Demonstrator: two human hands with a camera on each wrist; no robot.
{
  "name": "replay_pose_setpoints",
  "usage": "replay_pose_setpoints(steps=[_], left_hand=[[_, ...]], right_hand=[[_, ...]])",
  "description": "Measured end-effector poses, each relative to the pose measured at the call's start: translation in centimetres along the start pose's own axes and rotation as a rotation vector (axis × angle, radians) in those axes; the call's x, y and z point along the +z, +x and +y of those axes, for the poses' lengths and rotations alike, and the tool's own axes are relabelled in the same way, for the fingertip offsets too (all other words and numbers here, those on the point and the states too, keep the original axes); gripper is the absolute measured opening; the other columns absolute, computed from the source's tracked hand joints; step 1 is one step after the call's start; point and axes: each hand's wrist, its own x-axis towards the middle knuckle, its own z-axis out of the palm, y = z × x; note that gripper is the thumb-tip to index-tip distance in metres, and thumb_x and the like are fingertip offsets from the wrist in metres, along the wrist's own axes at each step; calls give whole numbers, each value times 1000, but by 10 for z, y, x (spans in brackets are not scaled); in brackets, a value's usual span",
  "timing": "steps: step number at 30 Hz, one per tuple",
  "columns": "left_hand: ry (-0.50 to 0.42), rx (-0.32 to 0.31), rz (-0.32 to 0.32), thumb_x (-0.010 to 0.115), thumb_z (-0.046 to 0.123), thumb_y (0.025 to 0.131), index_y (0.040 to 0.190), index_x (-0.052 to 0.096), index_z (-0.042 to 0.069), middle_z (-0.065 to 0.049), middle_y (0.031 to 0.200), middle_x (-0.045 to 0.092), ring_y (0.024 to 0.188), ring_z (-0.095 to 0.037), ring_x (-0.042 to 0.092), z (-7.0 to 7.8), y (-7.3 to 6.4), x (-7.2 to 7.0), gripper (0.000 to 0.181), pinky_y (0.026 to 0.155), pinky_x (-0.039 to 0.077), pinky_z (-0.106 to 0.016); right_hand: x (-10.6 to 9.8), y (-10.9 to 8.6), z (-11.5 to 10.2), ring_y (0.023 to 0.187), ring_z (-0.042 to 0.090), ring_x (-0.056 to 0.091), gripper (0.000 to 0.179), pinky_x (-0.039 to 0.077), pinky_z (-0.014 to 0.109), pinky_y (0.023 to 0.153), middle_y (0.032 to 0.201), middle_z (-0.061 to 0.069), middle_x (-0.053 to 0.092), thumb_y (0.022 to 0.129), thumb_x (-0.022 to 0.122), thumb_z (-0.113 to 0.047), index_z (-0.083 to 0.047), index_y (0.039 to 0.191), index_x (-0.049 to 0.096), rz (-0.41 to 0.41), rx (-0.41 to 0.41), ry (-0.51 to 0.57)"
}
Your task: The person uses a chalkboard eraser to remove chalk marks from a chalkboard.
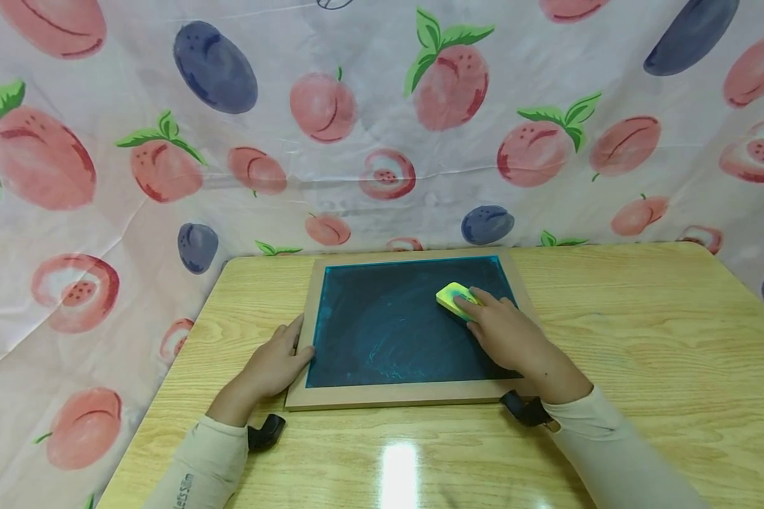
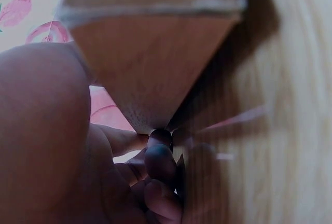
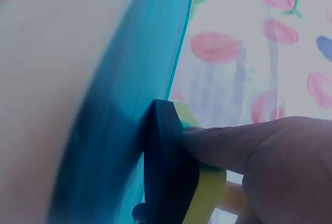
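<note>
A chalkboard (image 1: 356, 304) with a pale wooden frame lies on the table, its dark surface marked by faint blue chalk smears toward the lower middle. My left hand (image 1: 279, 362) grips the left side of the frame, thumb on top. In the left wrist view, curled fingers (image 2: 161, 164) sit against the frame's side edge (image 2: 150, 58), close to the tabletop. My right hand (image 1: 509, 332) holds a yellow chalkboard eraser (image 1: 450, 294) on the upper right part of the board. The right wrist view shows the eraser's dark felt side (image 3: 168, 167) against the blue-tinted board (image 3: 150, 42).
The wooden table (image 1: 643, 339) extends on both sides of the board and in front of it. A fruit-print cloth (image 1: 382, 127) hangs behind the table and along its left. Black wrist-worn devices (image 1: 266, 433) show below both hands.
</note>
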Motion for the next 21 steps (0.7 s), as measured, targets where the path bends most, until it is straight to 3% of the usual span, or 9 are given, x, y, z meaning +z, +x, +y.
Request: replay_pose_setpoints(steps=[8, 15, 21], left_hand=[[4, -4, -6, 41, 42, 94, 150, 7, 22, -11, 154, 15, 141, -35, 14, 0, -1, -1, 68, 106, 23, -59], [5, -10, -17, 40, 43, 94, 150, 6, 22, -10, 154, 14, 142, -35, 10, 1, -2, -1, 69, 107, 21, -59], [5, -6, -8, 41, 41, 94, 150, 7, 21, -13, 154, 14, 141, -36, 15, 3, -2, -1, 68, 105, 24, -59]], right_hand=[[-6, -2, 22, 110, 51, 50, 45, 43, 59, 87, 136, 27, 43, 92, 55, -13, -9, 136, 47, 4, 86, -42], [-6, -1, 22, 103, 51, 53, 44, 46, 57, 82, 136, 26, 43, 91, 56, -13, -11, 135, 48, 8, 97, -61], [-4, -1, 18, 104, 51, 53, 44, 45, 58, 84, 136, 26, 44, 90, 57, -13, -11, 134, 50, 30, 76, -60]])
